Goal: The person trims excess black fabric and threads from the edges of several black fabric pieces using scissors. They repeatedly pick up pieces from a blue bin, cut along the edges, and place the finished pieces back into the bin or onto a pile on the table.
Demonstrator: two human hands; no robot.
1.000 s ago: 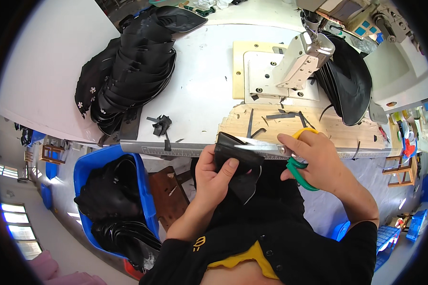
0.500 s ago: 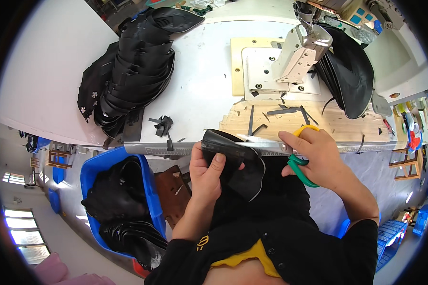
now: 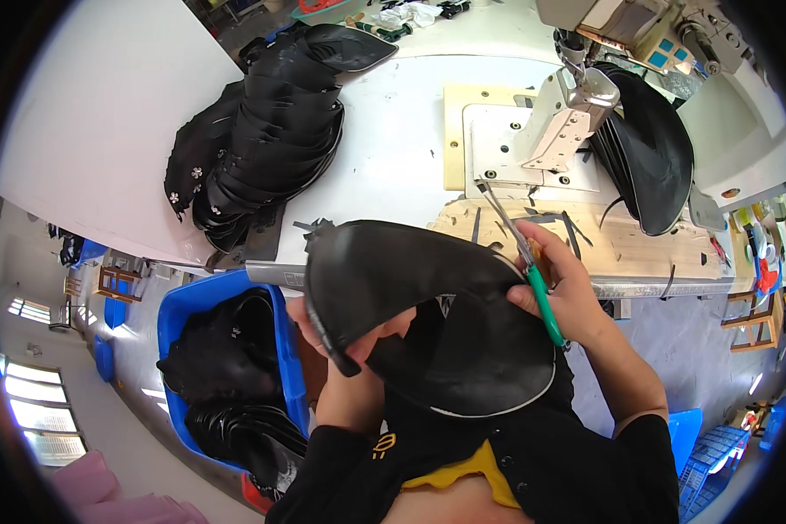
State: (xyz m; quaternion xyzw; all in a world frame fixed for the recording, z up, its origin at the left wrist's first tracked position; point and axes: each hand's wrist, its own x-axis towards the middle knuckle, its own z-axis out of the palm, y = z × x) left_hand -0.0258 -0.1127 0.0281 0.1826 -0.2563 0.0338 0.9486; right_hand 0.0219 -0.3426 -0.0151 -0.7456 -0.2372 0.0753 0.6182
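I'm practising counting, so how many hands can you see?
2: the left hand, partly hidden by the curved black piece it holds; the right hand, holding green-handled scissors.

White tabletop lies open between black stack and machine post — the held black piece bars part of its front.

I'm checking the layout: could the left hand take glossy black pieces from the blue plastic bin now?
Probably not yet: the left hand holds a curved black sheet, though the blue plastic bin stands open nearby.
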